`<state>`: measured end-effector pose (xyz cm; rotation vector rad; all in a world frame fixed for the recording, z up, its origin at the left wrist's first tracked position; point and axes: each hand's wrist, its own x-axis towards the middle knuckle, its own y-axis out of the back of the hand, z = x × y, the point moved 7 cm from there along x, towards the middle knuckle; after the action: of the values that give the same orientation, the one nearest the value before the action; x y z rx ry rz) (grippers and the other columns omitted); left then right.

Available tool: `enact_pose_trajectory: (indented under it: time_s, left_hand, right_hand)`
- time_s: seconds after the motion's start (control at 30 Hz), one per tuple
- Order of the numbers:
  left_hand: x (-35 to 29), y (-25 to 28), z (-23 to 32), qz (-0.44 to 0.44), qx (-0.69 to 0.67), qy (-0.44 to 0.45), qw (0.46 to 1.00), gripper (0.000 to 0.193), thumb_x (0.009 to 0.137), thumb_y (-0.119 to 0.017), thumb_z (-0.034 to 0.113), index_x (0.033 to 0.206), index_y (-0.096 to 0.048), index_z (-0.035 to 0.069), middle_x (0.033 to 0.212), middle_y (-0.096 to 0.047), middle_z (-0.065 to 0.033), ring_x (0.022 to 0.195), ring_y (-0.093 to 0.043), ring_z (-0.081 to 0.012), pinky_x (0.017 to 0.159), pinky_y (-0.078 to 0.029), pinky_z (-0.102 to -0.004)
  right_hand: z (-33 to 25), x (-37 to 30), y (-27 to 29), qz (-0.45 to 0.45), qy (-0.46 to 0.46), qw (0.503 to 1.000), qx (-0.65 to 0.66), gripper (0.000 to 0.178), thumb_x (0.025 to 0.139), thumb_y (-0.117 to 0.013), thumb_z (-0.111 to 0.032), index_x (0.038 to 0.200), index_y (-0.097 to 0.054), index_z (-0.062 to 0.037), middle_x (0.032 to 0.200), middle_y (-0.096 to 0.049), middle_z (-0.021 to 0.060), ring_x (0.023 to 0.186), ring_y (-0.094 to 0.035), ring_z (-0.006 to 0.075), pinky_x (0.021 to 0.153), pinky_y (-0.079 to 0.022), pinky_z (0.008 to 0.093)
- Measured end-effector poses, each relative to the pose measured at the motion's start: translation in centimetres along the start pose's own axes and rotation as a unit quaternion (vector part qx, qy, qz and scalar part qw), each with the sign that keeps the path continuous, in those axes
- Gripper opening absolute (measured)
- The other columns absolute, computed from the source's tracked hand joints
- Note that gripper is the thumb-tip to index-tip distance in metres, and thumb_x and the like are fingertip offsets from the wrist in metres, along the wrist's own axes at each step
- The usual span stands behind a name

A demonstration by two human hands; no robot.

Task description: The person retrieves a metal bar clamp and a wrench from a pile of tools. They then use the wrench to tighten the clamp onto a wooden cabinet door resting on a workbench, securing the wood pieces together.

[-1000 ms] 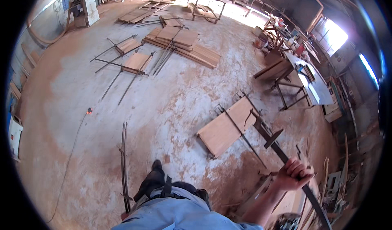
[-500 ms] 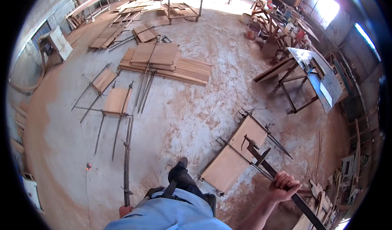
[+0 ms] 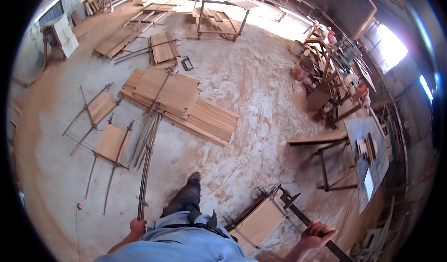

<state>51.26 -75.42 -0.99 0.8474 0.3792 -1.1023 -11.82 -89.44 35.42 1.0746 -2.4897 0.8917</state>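
My left hand (image 3: 138,227) is closed round the lower end of long, dark bar clamps (image 3: 144,187), which point forward along my left side. In the picture their far ends overlap several clamp bars by the wooden panel stack (image 3: 174,92); contact there I cannot tell. My right hand (image 3: 318,234) grips another bar clamp (image 3: 300,213) by its bar, its jaws forward and to the left. Beyond and below that clamp, a clamped wooden panel (image 3: 260,222) lies on the floor, partly hidden by my body.
Two smaller clamped panels, one a pale board (image 3: 111,142), stand to the left. A G-clamp (image 3: 187,63) lies past the stack. On the right are a metal-topped table (image 3: 365,164) and a cluttered bench (image 3: 326,71). A wheeled metal frame (image 3: 219,31) stands far ahead.
I have stepped forward, so the stack and left panels are nearer and the right-hand panel has slid toward my body. My left hand has come further into view; both hands keep their clamps.
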Motion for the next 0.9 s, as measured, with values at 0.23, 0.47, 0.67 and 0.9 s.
enact_pose_trajectory:
  time_s: [0.23,0.47,0.67,0.9]
  left_hand:
    - [11.2,-10.1,19.3,-0.011,-0.040,0.035,0.999,0.016,0.072,-0.062,0.013,0.062,-0.053,0.004,0.054,-0.053,-0.0078,0.042,-0.050,-0.0184,0.040,-0.040,-0.0361]
    - [21.5,-21.4,33.6,0.062,-0.093,0.096,0.989,0.014,0.072,-0.062,0.011,0.066,-0.053,0.002,0.053,-0.051,-0.0080,0.040,-0.052,-0.0218,0.037,-0.044,-0.0374]
    - [21.8,-31.5,50.9,0.088,-0.123,0.077,0.986,0.013,0.074,-0.061,0.010,0.066,-0.052,0.005,0.054,-0.051,-0.0074,0.041,-0.051,-0.0201,0.039,-0.044,-0.0361]
    - [27.5,-40.1,65.7,0.081,-0.062,-0.022,0.995,0.014,0.074,-0.062,0.010,0.067,-0.052,0.004,0.055,-0.052,-0.0066,0.041,-0.051,-0.0182,0.039,-0.042,-0.0346]
  right_hand:
    - [13.7,15.0,-6.0,0.122,-0.036,0.991,-0.038,0.046,0.104,-0.033,-0.038,0.064,-0.026,-0.0161,0.050,-0.018,-0.0043,0.039,-0.017,0.0080,0.040,-0.023,0.0254]
    - [31.0,34.0,-10.0,-0.013,-0.018,0.999,-0.038,0.046,0.103,-0.038,-0.031,0.062,-0.029,-0.0132,0.047,-0.027,-0.0020,0.038,-0.022,0.0083,0.040,-0.028,0.0239]
    - [43.5,50.7,-13.2,-0.053,-0.041,0.994,-0.086,0.045,0.102,-0.039,-0.025,0.061,-0.028,-0.0107,0.048,-0.028,-0.0007,0.038,-0.024,0.0090,0.038,-0.024,0.0246]
    - [55.2,64.5,-20.6,-0.094,-0.100,0.985,-0.107,0.044,0.102,-0.042,-0.026,0.062,-0.031,-0.0100,0.047,-0.028,-0.0009,0.037,-0.025,0.0079,0.035,-0.021,0.0242]
